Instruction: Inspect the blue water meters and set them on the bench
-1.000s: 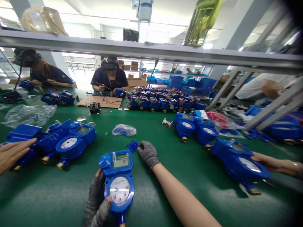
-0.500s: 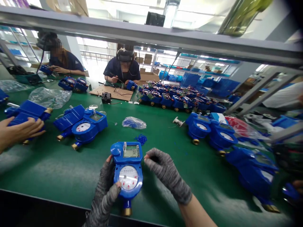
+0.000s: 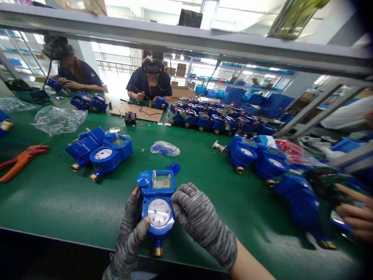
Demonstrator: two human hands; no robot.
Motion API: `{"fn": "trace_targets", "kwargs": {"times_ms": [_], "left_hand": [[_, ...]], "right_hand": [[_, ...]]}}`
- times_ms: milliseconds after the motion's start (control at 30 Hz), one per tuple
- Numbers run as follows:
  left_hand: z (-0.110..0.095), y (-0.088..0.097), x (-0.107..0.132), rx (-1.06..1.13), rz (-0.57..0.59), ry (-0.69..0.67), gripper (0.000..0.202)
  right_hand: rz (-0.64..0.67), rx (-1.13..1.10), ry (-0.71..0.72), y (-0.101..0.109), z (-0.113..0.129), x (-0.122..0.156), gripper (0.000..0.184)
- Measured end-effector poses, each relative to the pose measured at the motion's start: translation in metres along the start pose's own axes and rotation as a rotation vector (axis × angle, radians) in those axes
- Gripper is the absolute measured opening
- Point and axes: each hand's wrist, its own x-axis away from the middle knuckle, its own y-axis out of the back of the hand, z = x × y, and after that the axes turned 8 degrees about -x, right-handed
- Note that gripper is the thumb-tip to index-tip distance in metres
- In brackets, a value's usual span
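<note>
A blue water meter (image 3: pixel 159 200) with a small display and a round white dial stands near the front of the green table, its brass end toward me. My left hand (image 3: pixel 131 229), in a grey fingerless glove, grips it along its left side, thumb by the dial. My right hand (image 3: pixel 194 208), gloved alike, is closed with bent fingertips against the meter's right edge beside the dial. Whatever those fingertips pinch is hidden. Just behind the meter lies a small pile of blue plastic bits (image 3: pixel 174 168), and past it a clear bag (image 3: pixel 165 148) with blue contents.
More blue meters (image 3: pixel 106 155) stand at left, others (image 3: pixel 243 151) at right. Orange-handled cutters (image 3: pixel 23 160) lie at far left. A co-worker's hand (image 3: pixel 357 216) is by a dark tool at right. Opposite, two people work near rows of open meters (image 3: pixel 215 116). A shelf beam (image 3: pixel 175 35) crosses above.
My right hand has moved left onto the meter's edge, fingers curled tighter. At far left, a co-worker's hands and meter have gone from view, uncovering the cutters. A co-worker's hand has come further in at right.
</note>
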Motion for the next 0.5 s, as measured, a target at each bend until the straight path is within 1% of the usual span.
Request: {"fn": "trace_targets", "kwargs": {"times_ms": [67,133,233,300,367,400,433,467,500], "left_hand": [[0.001,-0.002,-0.001,0.038,-0.028,-0.007,0.083],[0.001,-0.004,-0.002,0.064,-0.038,0.012,0.087],[0.000,-0.005,-0.002,0.081,-0.059,0.054,0.089],[-0.001,-0.006,-0.002,0.078,-0.075,0.051,0.087],[0.000,-0.006,-0.001,0.072,-0.083,0.035,0.083],[0.001,-0.005,-0.001,0.069,-0.087,0.028,0.082],[0.002,-0.005,-0.002,0.066,-0.095,0.025,0.081],[0.003,-0.005,-0.002,0.064,-0.105,0.023,0.081],[0.005,-0.004,-0.003,0.063,-0.112,0.022,0.082]], "right_hand": [[0.046,0.101,0.089,0.003,0.002,0.003,0.011],[0.035,0.233,0.142,0.002,0.005,0.008,0.011],[-0.006,0.398,0.183,-0.003,0.011,0.017,0.024],[-0.009,0.413,0.172,-0.004,0.014,0.020,0.027],[0.031,0.310,0.109,-0.002,0.010,0.019,0.025],[0.071,0.195,0.067,-0.001,0.004,0.017,0.024],[0.110,0.046,0.016,-0.001,-0.005,0.014,0.023],[0.119,-0.105,-0.051,-0.002,-0.019,0.009,0.023],[0.102,-0.226,-0.133,-0.005,-0.035,0.004,0.022]]}}
